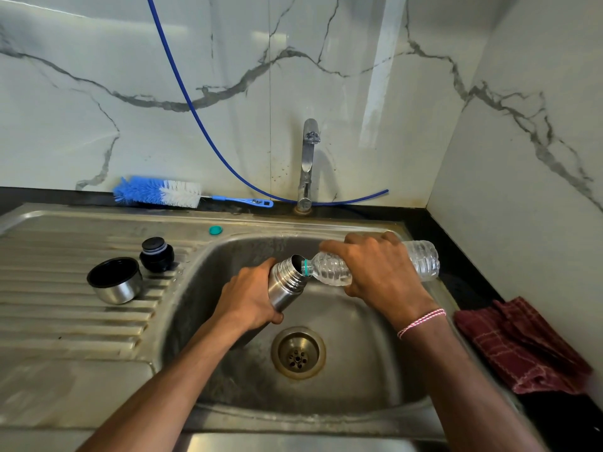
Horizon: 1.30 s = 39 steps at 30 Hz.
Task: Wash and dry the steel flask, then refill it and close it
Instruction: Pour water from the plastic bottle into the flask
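Grips the steel flask [287, 282] with the left hand [251, 298], fingers curled round its lower body. Holds it tilted above the sink [359, 370], open mouth up and to the right. Clasps a clear plastic bottle [422, 261] with the right hand [375, 265], wrapped over its middle. Keeps it nearly level, teal-ringed neck at the flask's mouth. Possibly pouring, though hard to tell at the neck.

Below the hands, the drain [298, 352]. Left, on the ribbed drainboard [65, 321], a steel cup [115, 283] on its side, just beside a black stopper [157, 255]. Farther back, a small teal cap [215, 230] on the sink's rim. Behind, along the wall, a blue-and-white bottle brush [156, 191] and the tap [308, 164]. Right, on the black desk [434, 223], a crumpled red cloth [518, 347].
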Motion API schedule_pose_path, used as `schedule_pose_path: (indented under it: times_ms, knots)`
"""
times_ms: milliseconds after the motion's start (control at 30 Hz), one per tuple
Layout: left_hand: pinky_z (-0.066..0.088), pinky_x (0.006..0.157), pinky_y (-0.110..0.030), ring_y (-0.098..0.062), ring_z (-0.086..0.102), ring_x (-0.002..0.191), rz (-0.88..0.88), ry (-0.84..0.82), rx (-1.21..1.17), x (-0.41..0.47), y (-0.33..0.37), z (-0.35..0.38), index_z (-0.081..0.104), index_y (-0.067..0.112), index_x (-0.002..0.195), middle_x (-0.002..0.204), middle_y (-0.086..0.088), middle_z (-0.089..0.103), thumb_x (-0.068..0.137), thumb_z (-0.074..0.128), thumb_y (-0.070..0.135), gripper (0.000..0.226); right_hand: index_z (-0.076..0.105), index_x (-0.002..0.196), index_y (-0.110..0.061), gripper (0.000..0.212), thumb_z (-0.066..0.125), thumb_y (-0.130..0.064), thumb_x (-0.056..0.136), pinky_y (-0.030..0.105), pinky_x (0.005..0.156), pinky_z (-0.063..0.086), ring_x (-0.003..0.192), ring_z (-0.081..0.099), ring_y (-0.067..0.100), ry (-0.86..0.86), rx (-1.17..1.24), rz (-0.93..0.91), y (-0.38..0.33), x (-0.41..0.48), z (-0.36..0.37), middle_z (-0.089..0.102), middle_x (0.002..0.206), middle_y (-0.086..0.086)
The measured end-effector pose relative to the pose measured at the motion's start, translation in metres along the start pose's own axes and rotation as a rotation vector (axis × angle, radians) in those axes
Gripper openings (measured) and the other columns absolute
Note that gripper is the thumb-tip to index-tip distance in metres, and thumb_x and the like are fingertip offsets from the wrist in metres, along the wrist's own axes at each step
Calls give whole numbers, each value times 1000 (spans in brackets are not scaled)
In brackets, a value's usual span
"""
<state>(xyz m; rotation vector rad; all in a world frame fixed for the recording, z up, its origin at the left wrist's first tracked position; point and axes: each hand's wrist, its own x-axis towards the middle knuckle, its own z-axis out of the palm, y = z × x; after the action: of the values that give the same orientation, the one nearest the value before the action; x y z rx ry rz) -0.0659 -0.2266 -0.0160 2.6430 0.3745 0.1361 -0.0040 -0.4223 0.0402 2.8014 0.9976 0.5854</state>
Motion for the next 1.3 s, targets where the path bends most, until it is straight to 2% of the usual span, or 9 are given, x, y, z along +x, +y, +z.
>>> schedule_pose_path:
  times_ms: [700, 1300]
  knots:
    - [54, 97, -45, -25, 64, 114, 4, 8, 30, 0, -1, 0, 49, 30, 138, 127, -1, 66, 55, 99, 27, 97, 37, 149, -45, 81, 83, -34, 85, 50, 108, 40, 127, 59, 27, 19, -19, -28, 5, 3, 7, 64, 135, -1]
    - [53, 99, -44, -25, 63, 117, 8, 3, 28, 0, 1, 0, 49, 30, 139, 129, -1, 65, 57, 99, 26, 96, 41, 148, -46, 77, 83, -30, 86, 59, 115, 19, 132, 55, 23, 68, -47, -38, 2, -1, 3, 65, 136, -8]
